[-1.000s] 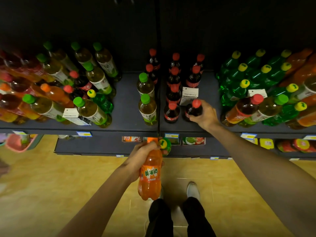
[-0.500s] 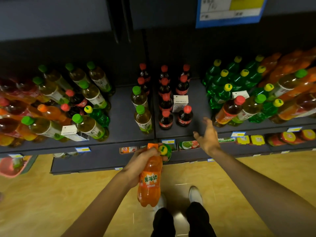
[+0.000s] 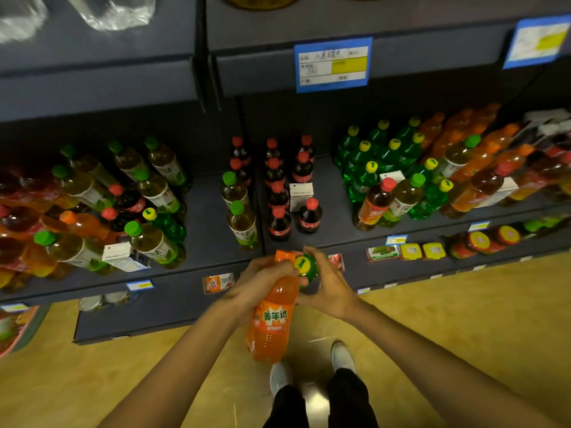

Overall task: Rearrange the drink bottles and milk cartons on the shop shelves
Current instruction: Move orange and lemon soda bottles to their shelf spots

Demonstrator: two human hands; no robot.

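**Two bottles held at the shelf front, one being passed across**

A hand-over between hands is judged to be the step in hand. Left of the cola bottles (image 3: 279, 225), green-capped tea bottles (image 3: 242, 225) are seen standing on the shelf (image 3: 213, 230). Below the cola bottles, in front of the shelf edge, an orange soda bottle (image 3: 272, 319) is gripped by the left hand (image 3: 256, 288), whose fingers are curled round its neck and shoulder. Touching it on the right, a green bottle with a yellow cap (image 3: 306, 268) is enclosed by the right hand (image 3: 332, 288), its fingers curled about the body; whether the left fingers also bear on it cannot be told. Right of the cola bottles, matching green bottles (image 3: 364, 177) are grouped. The next move is judged to call for the green bottle being taken fully by the right hand and carried there.
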